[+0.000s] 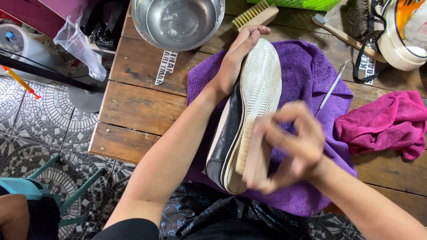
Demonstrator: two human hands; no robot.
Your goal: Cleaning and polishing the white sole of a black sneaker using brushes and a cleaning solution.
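A black shoe (223, 138) with a pale ridged sole (260, 84) lies on its side, sole up, on a purple towel (307, 75). My left hand (235, 60) grips the shoe along its upper edge near the toe. My right hand (291, 146), blurred by motion, holds a wooden brush (251, 155) whose pale bristles press on the heel end of the sole.
A steel bowl (178, 22) stands at the back of the wooden table (138, 106). Also there: a second wooden brush (255, 15), a toothbrush (342, 35), a thin metal pick (331, 88), a magenta cloth (387, 124), a light-coloured sneaker (402, 35). Left edge drops to a tiled floor.
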